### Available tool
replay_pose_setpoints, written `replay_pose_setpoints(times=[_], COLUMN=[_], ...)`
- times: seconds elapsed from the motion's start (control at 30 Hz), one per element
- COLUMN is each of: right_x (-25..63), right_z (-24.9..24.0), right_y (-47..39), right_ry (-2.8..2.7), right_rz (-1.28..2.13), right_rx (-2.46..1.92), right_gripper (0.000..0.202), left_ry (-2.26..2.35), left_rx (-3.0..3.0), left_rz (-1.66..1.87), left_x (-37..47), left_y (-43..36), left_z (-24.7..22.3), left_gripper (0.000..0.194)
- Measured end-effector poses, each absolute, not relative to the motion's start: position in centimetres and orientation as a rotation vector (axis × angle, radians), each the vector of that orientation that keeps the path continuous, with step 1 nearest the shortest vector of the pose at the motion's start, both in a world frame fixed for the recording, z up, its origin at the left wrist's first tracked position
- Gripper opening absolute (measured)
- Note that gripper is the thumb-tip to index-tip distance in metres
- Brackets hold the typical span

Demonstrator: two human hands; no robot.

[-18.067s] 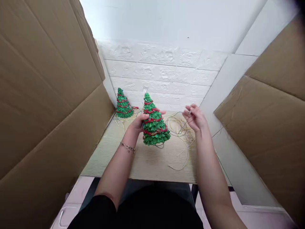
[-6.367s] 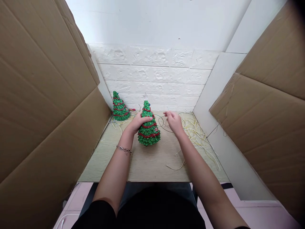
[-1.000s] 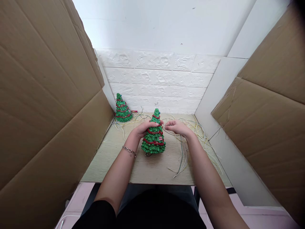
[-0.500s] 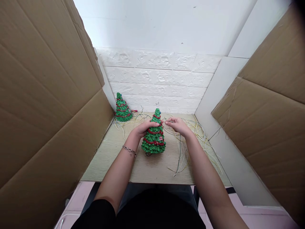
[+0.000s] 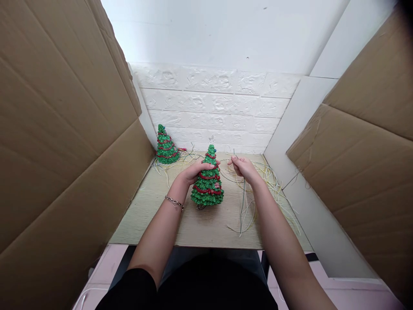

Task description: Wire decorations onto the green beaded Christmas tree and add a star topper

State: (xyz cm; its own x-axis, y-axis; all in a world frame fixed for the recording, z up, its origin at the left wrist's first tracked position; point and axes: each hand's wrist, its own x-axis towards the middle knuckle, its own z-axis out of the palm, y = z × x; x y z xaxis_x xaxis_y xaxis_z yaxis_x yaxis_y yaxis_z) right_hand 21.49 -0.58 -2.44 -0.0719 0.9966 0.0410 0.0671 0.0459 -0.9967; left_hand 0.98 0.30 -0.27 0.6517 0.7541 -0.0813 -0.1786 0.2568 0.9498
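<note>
A green glittery Christmas tree figure (image 5: 208, 189), with red garlands and a clear star on top, stands upright in the middle of the table. My left hand (image 5: 195, 170) is wrapped round its upper left side, thumb across the front. To the right of the tree, my right hand (image 5: 240, 167) pinches a dark green wire (image 5: 242, 202); one end sticks up above the fingertips and a length hangs below the hand. The right hand is apart from the tree. Dark wire shows under the tree's base.
A second green tree (image 5: 167, 148) without a star stands at the back left beside a red-handled tool (image 5: 182, 149). Loose white and yellow wires (image 5: 269, 176) cover the table's right side and run along the back. Cardboard panels (image 5: 122, 163) flank the wooden table (image 5: 155, 224).
My right hand has moved slightly right, away from the tree, and the wire end now points up above its fingers. The tree in my left hand has shifted slightly.
</note>
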Motion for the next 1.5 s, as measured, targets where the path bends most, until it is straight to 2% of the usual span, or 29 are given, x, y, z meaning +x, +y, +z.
replay_pose_setpoints(times=[0.13, 0.27, 0.47, 0.93, 1.17, 1.5], right_x=[21.6, 21.6, 21.3, 21.4, 21.0, 20.9], right_z=[-2.4, -2.6, -2.2, -2.2, -1.9, -1.4], right_y=[-0.5, -0.4, -0.7, -0.9, -1.3, -1.2], right_ry=[-1.296, -1.338, -1.259, -1.383, -1.472, -1.244], right_rz=[1.173, 1.139, 1.332, 1.315, 1.421, 1.268], right_rx=[-1.18, -1.21, -1.22, -1.143, -1.003, -1.021], right_gripper=[0.055, 0.051, 0.051, 0.049, 0.05, 0.052], left_ry=[0.627, 0.664, 0.669, 0.672, 0.675, 0.703], left_rx=[1.123, 1.085, 1.079, 1.042, 1.085, 1.126], left_rz=[0.748, 0.814, 0.855, 0.988, 0.964, 1.017], left_x=[0.8, 0.8, 0.9, 1.7, 1.6, 2.0], left_y=[0.3, 0.5, 0.6, 0.7, 0.6, 0.3], left_z=[-0.1, 0.0, -0.1, -0.2, -0.4, 0.1], left_gripper=[0.05, 0.049, 0.048, 0.044, 0.042, 0.041])
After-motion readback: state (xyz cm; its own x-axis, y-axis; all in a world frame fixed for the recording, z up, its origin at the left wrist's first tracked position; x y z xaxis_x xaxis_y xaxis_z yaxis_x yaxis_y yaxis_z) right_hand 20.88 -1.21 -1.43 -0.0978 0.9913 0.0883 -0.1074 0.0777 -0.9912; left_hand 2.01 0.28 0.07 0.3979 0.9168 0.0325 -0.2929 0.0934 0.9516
